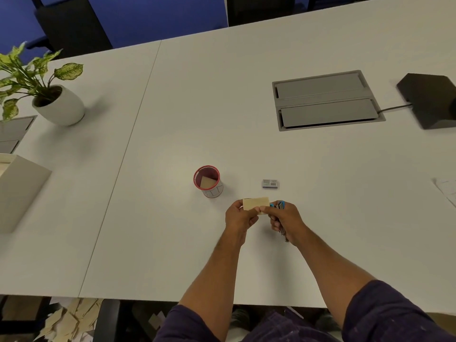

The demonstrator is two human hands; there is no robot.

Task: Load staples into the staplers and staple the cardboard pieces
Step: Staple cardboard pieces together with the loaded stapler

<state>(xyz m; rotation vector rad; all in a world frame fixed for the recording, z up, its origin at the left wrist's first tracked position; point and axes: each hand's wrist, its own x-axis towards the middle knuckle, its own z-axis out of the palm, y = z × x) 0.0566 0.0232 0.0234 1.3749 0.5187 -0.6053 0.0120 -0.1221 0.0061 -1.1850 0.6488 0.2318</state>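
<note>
A tan cardboard piece (pixel 256 203) is held above the white table (pixel 172 119). My left hand (pixel 238 216) grips its left end. My right hand (pixel 286 219) grips a blue and metal stapler (pixel 280 206), whose front end meets the cardboard's right edge; most of the stapler is hidden inside the fist. A small grey staple box (pixel 270 183) lies on the table just beyond my hands. A red-rimmed cup (pixel 208 181) to the left holds another cardboard piece (pixel 206 182).
A potted plant (pixel 49 90) stands at the far left, near a beige box (pixel 19 193). A grey cable hatch (pixel 325 99) and a black device (pixel 429 99) lie at the back right. Papers (pixel 446 191) lie at the right edge. Cardboard scraps (pixel 69 319) litter the floor.
</note>
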